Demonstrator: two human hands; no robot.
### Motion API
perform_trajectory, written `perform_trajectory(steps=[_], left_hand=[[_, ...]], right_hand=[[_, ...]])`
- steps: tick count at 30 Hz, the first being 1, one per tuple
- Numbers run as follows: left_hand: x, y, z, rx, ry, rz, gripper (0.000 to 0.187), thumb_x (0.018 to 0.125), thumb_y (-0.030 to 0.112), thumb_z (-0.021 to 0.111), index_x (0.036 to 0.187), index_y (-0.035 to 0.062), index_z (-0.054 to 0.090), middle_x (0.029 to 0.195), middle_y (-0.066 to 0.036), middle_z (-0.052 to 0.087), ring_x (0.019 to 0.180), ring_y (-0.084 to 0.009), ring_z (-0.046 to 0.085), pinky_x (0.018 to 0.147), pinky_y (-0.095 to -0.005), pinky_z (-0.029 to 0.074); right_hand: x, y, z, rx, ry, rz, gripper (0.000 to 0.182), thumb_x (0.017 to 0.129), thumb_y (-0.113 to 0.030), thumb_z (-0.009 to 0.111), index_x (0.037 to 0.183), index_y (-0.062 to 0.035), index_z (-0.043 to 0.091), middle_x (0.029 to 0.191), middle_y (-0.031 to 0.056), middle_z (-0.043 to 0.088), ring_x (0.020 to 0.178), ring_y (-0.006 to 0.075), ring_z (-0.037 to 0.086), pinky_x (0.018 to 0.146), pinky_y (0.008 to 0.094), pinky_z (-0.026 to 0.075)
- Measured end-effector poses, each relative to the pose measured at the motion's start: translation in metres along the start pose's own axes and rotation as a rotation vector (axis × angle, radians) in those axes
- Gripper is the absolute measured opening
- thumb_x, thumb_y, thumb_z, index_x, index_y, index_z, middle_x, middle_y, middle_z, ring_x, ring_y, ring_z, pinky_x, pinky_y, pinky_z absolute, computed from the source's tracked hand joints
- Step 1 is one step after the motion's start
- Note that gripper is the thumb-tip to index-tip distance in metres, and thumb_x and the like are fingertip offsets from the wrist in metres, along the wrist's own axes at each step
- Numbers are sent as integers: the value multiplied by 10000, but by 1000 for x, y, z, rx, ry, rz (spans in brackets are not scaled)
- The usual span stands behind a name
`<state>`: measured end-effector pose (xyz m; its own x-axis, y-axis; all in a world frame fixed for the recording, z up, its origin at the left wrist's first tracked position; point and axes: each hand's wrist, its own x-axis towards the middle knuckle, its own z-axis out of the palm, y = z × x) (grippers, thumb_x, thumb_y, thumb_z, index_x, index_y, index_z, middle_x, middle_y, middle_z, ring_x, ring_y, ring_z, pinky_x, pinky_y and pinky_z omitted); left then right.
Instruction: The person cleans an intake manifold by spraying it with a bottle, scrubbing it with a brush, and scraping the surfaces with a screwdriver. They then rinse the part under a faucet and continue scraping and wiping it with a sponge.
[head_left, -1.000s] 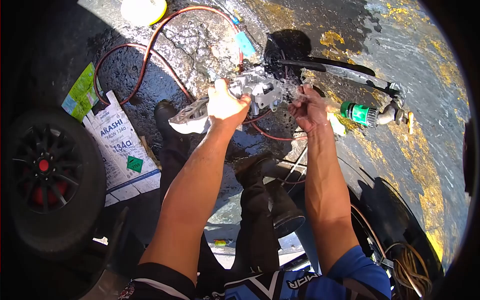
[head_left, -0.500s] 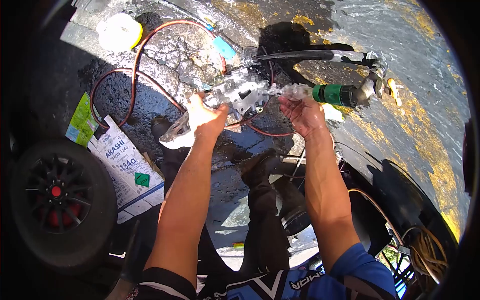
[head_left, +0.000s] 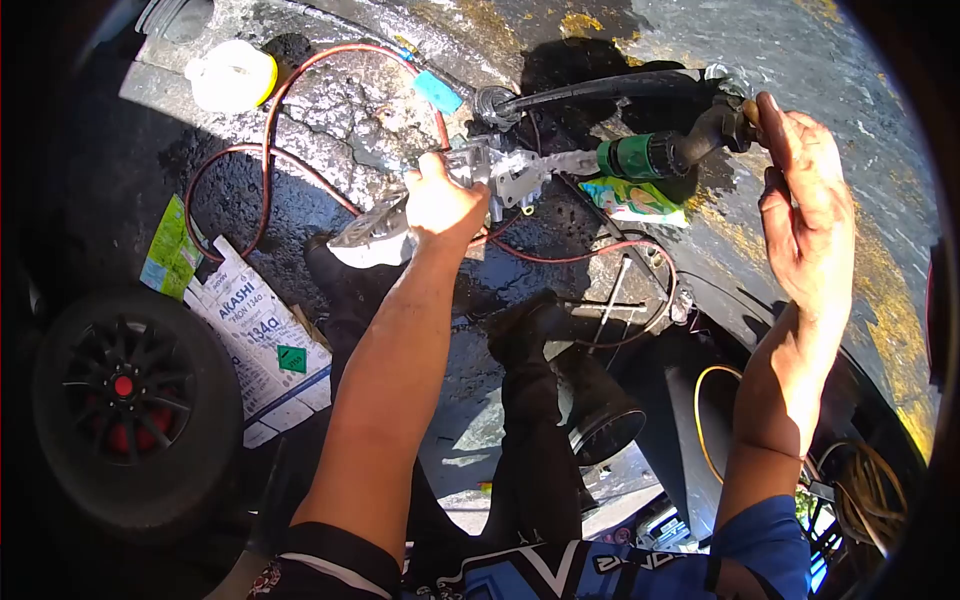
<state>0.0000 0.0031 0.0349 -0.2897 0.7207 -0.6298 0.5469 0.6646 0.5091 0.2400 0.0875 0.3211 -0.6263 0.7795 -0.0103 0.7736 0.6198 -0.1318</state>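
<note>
My left hand [head_left: 445,205] is closed around a grey metal part [head_left: 520,185] with an elongated, clear-looking end [head_left: 375,235] pointing down-left. Water runs onto the part's right end from a green hose connector [head_left: 640,157] fitted to a metal tap [head_left: 705,135]. At the tap's yellowish handle [head_left: 751,112], my right hand [head_left: 815,215] has its fingers stretched out and the thumb apart. The fingertips touch or nearly touch the handle, and they partly hide it.
A reddish hose [head_left: 268,150] loops over the wet ground. A white tub [head_left: 232,77], a green packet [head_left: 635,200] and a cross-shaped wrench [head_left: 612,300] lie around. At left are a wheel [head_left: 125,400] and a flattened "AKASHI" carton [head_left: 255,330]. A black hose [head_left: 600,88] runs behind the tap.
My right hand has moved from under the water stream, up and right to the tap handle. My left hand has shifted slightly right, still holding the metal part. Water still flows.
</note>
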Motion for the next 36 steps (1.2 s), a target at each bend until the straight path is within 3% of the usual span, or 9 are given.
perform_trajectory(steps=[3,8,12,17,21,24,29,33,36], left_hand=[[4,-3,2,-17,31,48,657,725,272,813,1283,79,526,1223,-265,555,1092,-441,644,967,-478,532],[0,-12,-4,-24,10,19,653,724,269,817,1280,81,531,1228,-256,559,1109,-425,642,974,-471,529],[-12,-28,-25,-51,-52,-31,669,701,275,847,1269,84,550,1253,-208,564,1145,-391,630,992,-460,518],[-33,-55,-35,-87,33,10,635,686,288,820,1230,87,565,1215,-214,546,1050,-416,649,936,-471,540],[-65,-53,-62,-52,90,35,573,712,250,814,1203,92,564,1194,-222,543,1031,-431,649,917,-488,546],[-97,-55,-73,-72,176,109,514,705,224,822,1141,97,583,1153,-209,557,1009,-425,647,889,-502,543],[-146,-62,-76,-50,399,384,498,666,171,842,1097,98,603,1069,-188,572,917,-418,648,792,-488,558],[-213,-61,-69,44,469,420,511,665,167,861,1098,96,599,1059,-168,575,911,-398,651,774,-485,557],[-257,-70,-63,47,518,418,512,673,167,863,1102,95,595,1072,-168,577,944,-395,648,795,-482,555]], right_hand=[[24,2,-38,55,-260,-17,403,893,-53,705,1292,-3,676,997,149,695,962,308,649,864,399,507],[49,-3,-20,128,-247,184,204,999,-204,677,940,-11,650,734,79,659,609,183,586,603,318,481],[48,0,-1,412,-190,560,249,1071,-230,550,938,-28,608,667,19,604,542,116,530,511,288,429],[41,-10,8,988,46,1039,229,1063,-240,534,931,-61,584,638,36,580,454,103,471,418,251,353],[16,-16,15,1383,209,1068,291,1066,-352,577,1002,-69,591,761,61,662,533,117,537,476,238,419],[-53,-21,17,1408,258,1050,343,1057,-343,595,1229,-47,591,918,107,734,703,158,689,621,267,568],[-195,-15,64,1133,112,1147,275,1028,-342,653,1155,-99,632,907,32,709,709,113,644,642,251,534],[-292,-26,123,1226,227,1350,128,1037,-222,635,1005,-99,615,789,-10,601,626,78,523,561,214,413],[-360,-47,157,1208,67,1439,187,985,-215,679,1070,-65,605,816,8,615,661,97,544,563,254,432]])
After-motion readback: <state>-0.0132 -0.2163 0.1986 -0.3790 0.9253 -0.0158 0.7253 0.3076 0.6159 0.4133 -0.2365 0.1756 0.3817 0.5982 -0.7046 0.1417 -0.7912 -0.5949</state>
